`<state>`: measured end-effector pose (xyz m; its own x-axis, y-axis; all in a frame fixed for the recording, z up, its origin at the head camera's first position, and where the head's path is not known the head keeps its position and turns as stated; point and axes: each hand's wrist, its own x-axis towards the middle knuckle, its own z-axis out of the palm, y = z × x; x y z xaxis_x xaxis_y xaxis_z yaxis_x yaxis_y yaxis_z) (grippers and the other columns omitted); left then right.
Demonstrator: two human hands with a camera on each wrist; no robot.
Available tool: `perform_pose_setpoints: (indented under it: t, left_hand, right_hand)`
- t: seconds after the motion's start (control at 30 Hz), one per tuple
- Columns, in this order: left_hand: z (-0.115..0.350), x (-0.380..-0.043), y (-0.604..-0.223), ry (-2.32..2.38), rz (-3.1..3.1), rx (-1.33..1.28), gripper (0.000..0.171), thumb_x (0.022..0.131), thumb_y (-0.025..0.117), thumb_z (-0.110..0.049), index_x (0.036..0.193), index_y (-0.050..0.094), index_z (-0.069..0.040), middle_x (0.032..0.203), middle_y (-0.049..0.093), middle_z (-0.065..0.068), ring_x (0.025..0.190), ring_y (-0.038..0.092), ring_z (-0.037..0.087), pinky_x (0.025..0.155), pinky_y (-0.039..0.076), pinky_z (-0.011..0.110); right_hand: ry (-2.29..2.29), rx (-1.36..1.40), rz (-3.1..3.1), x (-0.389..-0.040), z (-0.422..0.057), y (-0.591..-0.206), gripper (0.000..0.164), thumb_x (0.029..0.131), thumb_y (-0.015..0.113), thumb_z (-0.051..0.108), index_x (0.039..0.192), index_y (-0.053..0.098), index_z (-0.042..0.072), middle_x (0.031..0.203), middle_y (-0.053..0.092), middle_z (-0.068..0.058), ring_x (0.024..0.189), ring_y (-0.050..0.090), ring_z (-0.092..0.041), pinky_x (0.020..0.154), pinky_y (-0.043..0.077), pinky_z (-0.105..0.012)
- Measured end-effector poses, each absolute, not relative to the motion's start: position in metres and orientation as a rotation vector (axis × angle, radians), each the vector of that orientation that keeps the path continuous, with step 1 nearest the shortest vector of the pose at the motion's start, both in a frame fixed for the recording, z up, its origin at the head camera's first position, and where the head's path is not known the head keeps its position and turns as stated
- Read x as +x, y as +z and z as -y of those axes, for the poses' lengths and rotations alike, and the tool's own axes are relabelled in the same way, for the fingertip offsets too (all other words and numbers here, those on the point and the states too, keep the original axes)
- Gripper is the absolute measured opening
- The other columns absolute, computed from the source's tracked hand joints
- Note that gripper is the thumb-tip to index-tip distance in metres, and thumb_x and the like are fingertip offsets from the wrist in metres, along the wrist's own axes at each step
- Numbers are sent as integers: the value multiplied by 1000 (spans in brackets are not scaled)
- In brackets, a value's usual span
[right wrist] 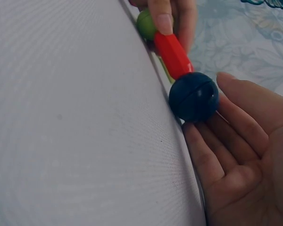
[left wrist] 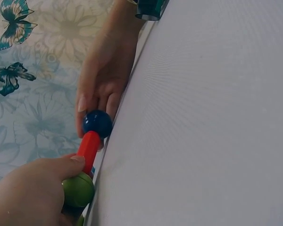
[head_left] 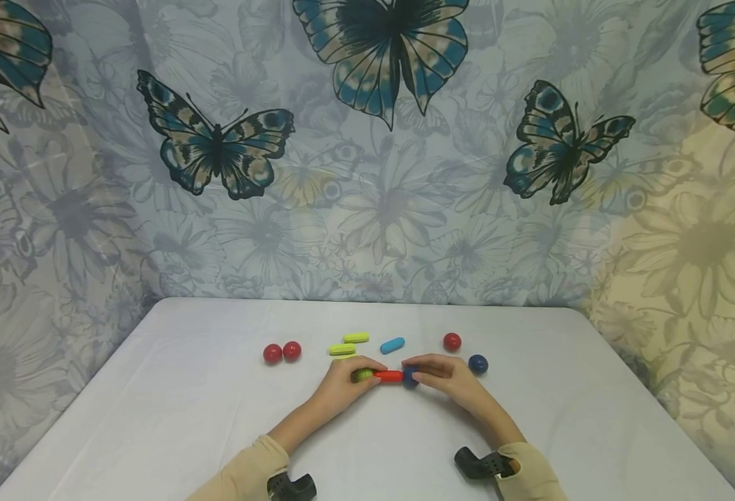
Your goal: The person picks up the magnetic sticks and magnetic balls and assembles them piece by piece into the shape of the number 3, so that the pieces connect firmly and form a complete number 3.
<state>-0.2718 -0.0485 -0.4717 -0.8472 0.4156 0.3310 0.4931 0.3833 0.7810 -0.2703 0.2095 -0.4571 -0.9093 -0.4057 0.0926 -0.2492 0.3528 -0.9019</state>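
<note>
A red magnetic rod lies between a green ball at its left end and a blue ball at its right end, touching both. My left hand holds the green ball and the rod's near end, its thumb lying over where they meet. At the other end, my right hand has its loosely bent fingers against the blue ball. In the right wrist view the right thumb stands a little off that ball.
Behind the hands lie yellow-green rods, partly hidden by the left hand, and a light-blue rod. Two red balls sit at left; another red ball and a dark blue ball at right. A butterfly-print cloth backs the white table.
</note>
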Motion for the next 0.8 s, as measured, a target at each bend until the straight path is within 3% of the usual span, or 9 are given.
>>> perform_pose_setpoints:
  t: [0.27,0.47,0.8]
  left_hand:
    - [51,-271,-472,-1505,2534,-822,21,89,71,-16,109,73,-21,110,74,-4,108,65,14,93,51,28]
    - [51,-271,-473,-1535,2525,-814,21,89,71,-15,109,73,-22,110,74,-5,106,64,12,91,50,25]
    - [49,-273,-477,-1576,2511,-816,20,89,71,-15,108,73,-22,109,74,-4,105,64,16,91,49,24]
  right_hand:
    - [-1600,-551,-2497,-270,-207,-457,35,93,66,33,124,66,17,127,68,-3,123,61,-20,101,48,-23]
    - [-1615,-509,-2596,-272,-204,-456,34,93,65,35,122,67,18,125,68,-1,124,61,-21,102,49,-29]
    - [-1569,-394,-2698,-279,-193,-451,45,92,68,25,132,59,7,135,62,-11,130,55,-30,106,46,-43]
